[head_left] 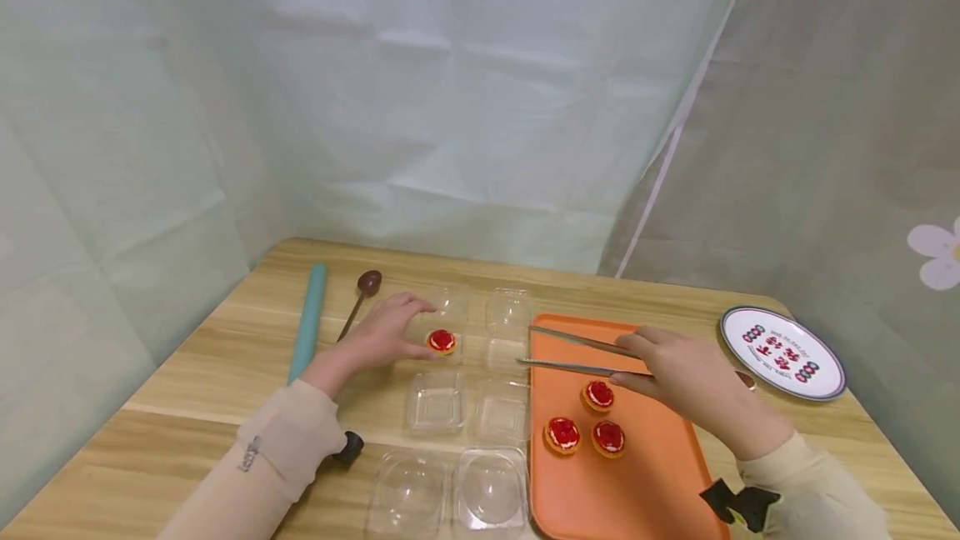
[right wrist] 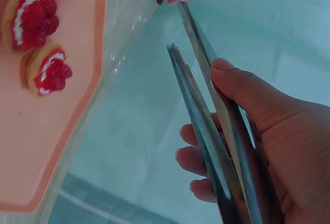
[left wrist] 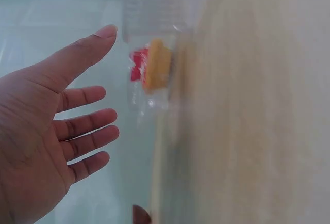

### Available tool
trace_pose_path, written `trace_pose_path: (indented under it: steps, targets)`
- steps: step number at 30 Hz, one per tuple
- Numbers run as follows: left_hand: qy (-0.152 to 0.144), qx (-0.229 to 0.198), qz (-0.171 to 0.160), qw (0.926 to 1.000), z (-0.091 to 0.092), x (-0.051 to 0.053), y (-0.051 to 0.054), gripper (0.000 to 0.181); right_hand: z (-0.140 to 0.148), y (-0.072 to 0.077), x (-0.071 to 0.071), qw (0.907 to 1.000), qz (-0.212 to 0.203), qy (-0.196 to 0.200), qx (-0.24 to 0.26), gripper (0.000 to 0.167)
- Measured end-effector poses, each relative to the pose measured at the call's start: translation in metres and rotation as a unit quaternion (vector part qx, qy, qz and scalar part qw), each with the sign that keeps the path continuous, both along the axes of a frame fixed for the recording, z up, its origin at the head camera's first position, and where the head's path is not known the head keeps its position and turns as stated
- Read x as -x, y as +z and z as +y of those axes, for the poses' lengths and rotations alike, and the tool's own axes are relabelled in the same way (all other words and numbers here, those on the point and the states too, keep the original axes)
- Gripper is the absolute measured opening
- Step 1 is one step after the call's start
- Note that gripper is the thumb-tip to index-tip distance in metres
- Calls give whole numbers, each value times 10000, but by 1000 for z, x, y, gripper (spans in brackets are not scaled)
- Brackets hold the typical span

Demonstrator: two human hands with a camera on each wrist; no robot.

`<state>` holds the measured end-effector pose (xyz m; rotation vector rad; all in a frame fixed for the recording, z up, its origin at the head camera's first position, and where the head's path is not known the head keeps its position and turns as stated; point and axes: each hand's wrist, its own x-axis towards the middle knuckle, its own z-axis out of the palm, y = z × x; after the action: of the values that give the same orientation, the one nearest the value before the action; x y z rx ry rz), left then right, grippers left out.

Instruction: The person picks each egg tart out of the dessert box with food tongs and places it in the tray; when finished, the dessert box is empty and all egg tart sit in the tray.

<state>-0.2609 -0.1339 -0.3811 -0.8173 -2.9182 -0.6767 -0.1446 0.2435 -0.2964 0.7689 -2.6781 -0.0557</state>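
My left hand is beside a clear plastic box with its lid raised, thumb and fingers spread apart and holding nothing. In that box sits a small red-topped tart, its yellow crust seen side-on in the left wrist view. Metal tongs with serrated tips are held in my right hand, their arms apart and nothing between them, above the orange tray. Three more tarts lie on the tray, one of them a tart with white cream under its red topping in the right wrist view.
Several clear plastic boxes, including an opened box, stand left of the tray. A teal rolling pin and a brown spoon lie at the left. The patterned white plate is at the far right. Curtains surround the table.
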Motion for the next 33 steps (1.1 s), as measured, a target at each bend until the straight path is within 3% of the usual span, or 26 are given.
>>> trace_pose_path:
  steps: [10,13,25,33]
  targets:
    - [-17,-226,53,9997,-7,0,-15,78,-27,-5,31,9962,-852,87,171,35]
    - [2,-373,-70,9993,-6,-1,-17,76,-35,-9,41,9940,-1074,49,197,35]
    - [84,-498,-320,9982,-1,-2,-24,77,-71,-25,69,9898,-1401,84,226,40]
    - [86,-667,-484,9966,3,0,-26,77,-85,-31,74,9881,-1530,-2,162,41]
